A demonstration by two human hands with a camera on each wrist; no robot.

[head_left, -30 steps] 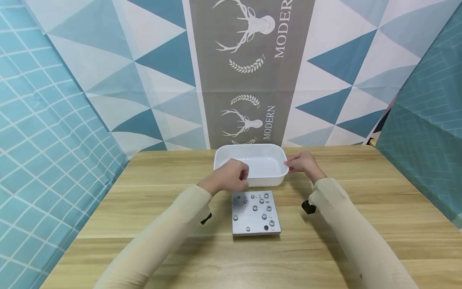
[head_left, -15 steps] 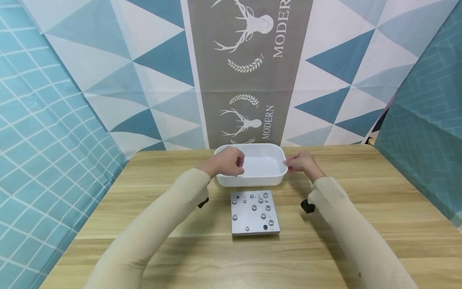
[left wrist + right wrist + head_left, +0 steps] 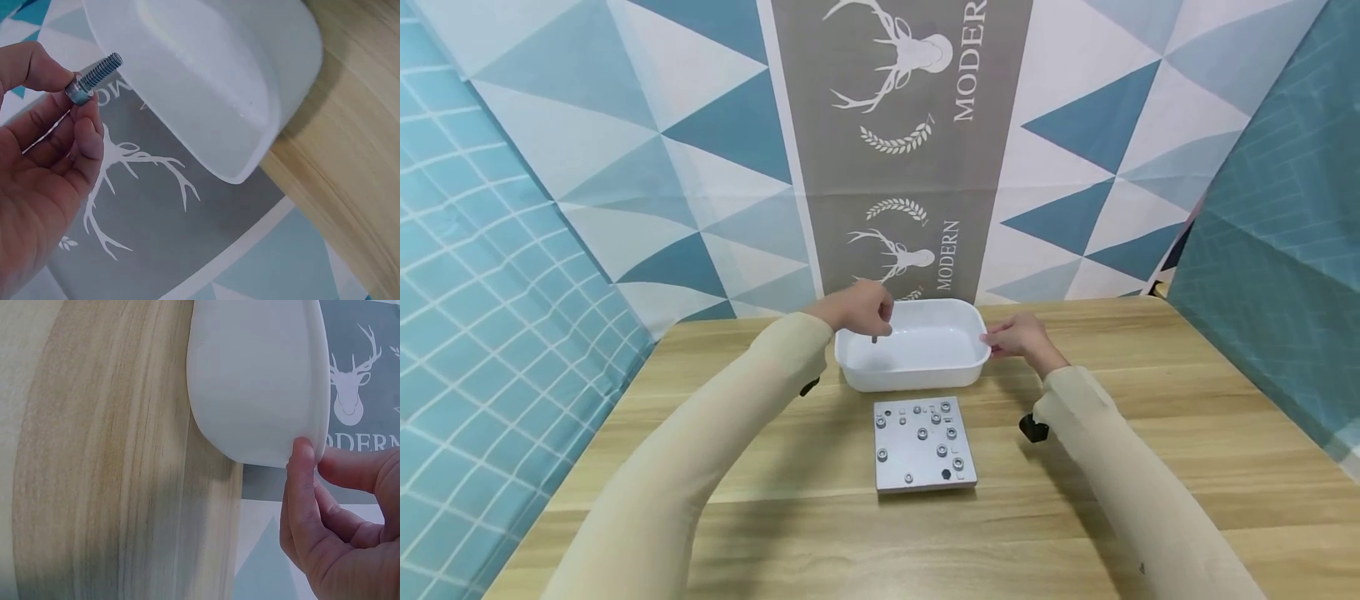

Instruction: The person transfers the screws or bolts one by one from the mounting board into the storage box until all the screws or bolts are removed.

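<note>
Left hand (image 3: 863, 307) pinches bolt (image 3: 95, 76) over white tray (image 3: 934, 354), hides its far left corner, right hand (image 3: 1019, 337) grips its right end, bolt-studded metal plate (image 3: 913, 458) nearer on bench (image 3: 962, 542), patterned backdrop (image 3: 842, 167) behind.

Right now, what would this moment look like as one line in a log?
left hand: pinches bolt by its head | right hand: pinches white tub by its rim | metal plate: on table, tub beyond it
</note>
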